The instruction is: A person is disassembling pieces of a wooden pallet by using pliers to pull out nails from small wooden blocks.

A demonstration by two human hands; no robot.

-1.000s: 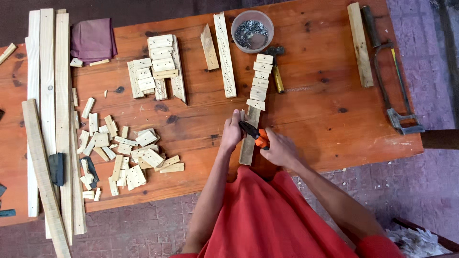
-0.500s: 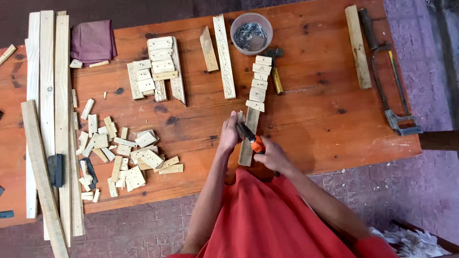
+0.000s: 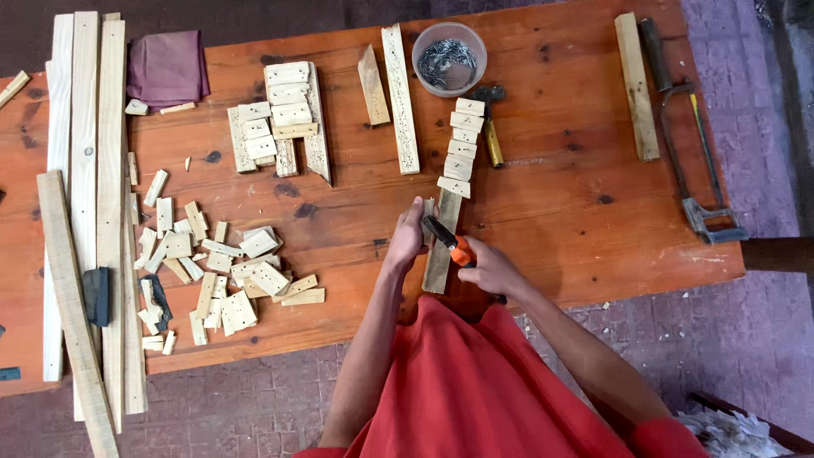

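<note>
The fingers of the right hand [image 3: 492, 270] are closed around the orange handle of a small dark-headed tool [image 3: 448, 239], whose black working end points up and to the left across a narrow pale wooden strip [image 3: 441, 250] lying lengthwise on the orange-brown wooden table [image 3: 543, 195]. The fingers of the left hand [image 3: 409, 237] are curled against the strip's left edge, pinching what looks like a small pale piece at the tool's tip; that piece is too small to tell clearly. The strip thus lies between the two hands, touching both, with its near end close to the table's front edge. Along its far part sits a row of small cut wooden blocks [image 3: 460, 146], overlapping one another. Just right of that row lies a hammer with a yellowish handle [image 3: 491, 127], and beyond it a round clear plastic bowl of dark nails [image 3: 448, 58]. Well to the left, a loose heap of short wooden offcuts [image 3: 212, 267] is scattered, with long wooden slats [image 3: 85, 195] at the table's left end. At the far right lies a metal-framed hacksaw [image 3: 691, 144].
</note>
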